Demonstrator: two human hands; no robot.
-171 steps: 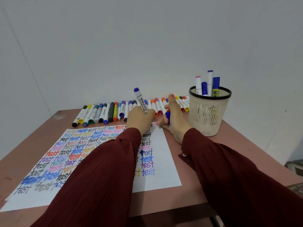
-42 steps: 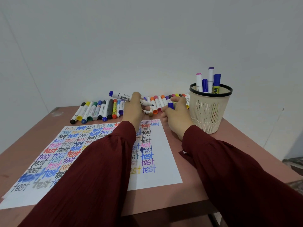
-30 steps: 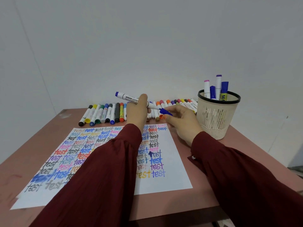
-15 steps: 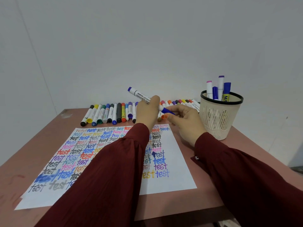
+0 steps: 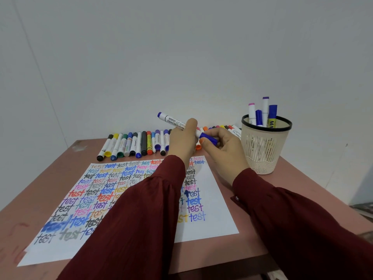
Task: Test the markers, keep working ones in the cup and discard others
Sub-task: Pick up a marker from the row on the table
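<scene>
Above the paper, left hand grips the marker, right hand pinches its cap; crooked pressing could leave it unsealed.

A white, blue-ended whiteboard marker tilts above the row of markers; the beige mesh cup nearby holds four markers.

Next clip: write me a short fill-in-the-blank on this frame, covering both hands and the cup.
The left hand grips a marker printed with the word ___. The right hand pinches its ___ cap. The mesh cup holds ___ markers. The paper is covered with the word ___.
Missing words: WHITEBOARD; blue; four; test.
</scene>
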